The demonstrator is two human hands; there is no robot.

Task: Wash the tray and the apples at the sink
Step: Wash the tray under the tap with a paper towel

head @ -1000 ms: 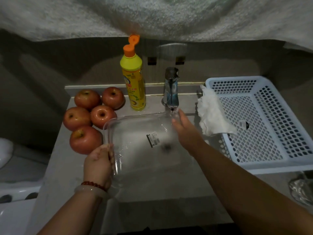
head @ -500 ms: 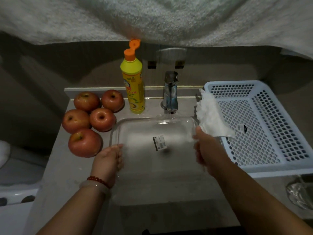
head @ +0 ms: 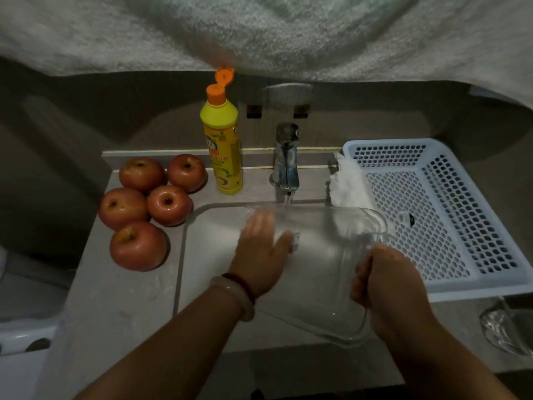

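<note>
A clear glass tray is tilted over the sink under the tap. My right hand grips the tray's right rim. My left hand lies flat, fingers straight, on the tray's inner surface. Several red apples sit on the counter to the left of the sink.
A yellow dish-soap bottle with its orange cap flipped open stands behind the sink. A white perforated basket sits on the right, with a white cloth over its left edge. Crumpled clear plastic lies at the right edge.
My left hand let go of the tray's left rim and moved onto its inside. The right hand now holds the right rim, and the tray has shifted right and tilted.
</note>
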